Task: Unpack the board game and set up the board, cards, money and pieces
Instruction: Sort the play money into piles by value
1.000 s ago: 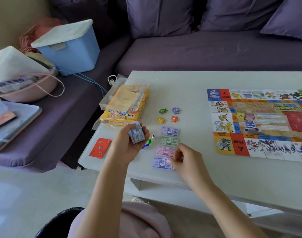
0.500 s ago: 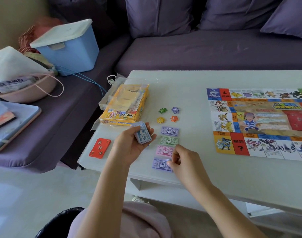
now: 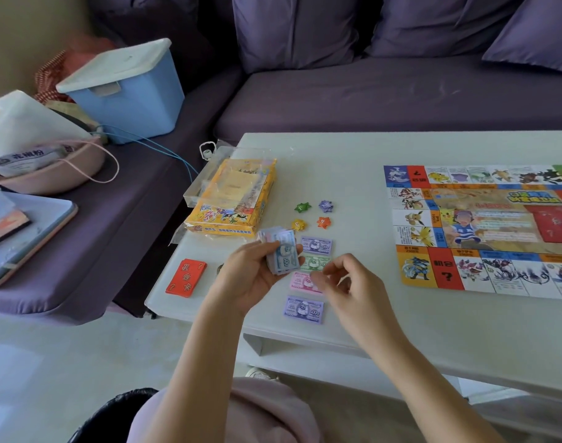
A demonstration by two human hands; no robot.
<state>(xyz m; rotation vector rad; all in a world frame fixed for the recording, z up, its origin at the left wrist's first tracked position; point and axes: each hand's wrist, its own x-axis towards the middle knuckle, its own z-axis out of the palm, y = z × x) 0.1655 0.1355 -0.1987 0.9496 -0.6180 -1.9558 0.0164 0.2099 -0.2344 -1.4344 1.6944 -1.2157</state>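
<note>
**A:** What is the left grip (image 3: 254,273) doing?

**B:** It's curled round a stack of notes (image 3: 281,252) with a blue note on top. It holds the stack just above the tabletop (image 3: 353,161), towards the front-left part.

**A:** And the right grip (image 3: 348,282)?

**B:** It hovers close beside the stack with its fingers loosely bent, thumb and forefinger apart. It is blurred, but nothing shows between them. It hangs partly over the pink note (image 3: 300,281).

**A:** Is there money already laid out?

**B:** Yes, a column lies flat on the tabletop. From the back it runs far purple note (image 3: 316,245), green note (image 3: 314,263), the pink one, then the near purple note (image 3: 303,310), which is marked 5000.

**A:** Pieces?

**B:** Four stars sit in a small square just beyond that column: green star (image 3: 302,206), purple star (image 3: 325,205), yellow star (image 3: 298,224) and orange star (image 3: 323,222).

**A:** Cards?

**B:** A red card deck (image 3: 186,277) lies left of the left grip, near the tabletop's edge.

**A:** Box and board?

**B:** The yellow game box (image 3: 231,215) sits beyond the stack at the left rear, with a clear plastic tray (image 3: 203,190) on top of it. The board (image 3: 484,231) lies flat to the right, well apart from the notes, and runs out of view.
</note>
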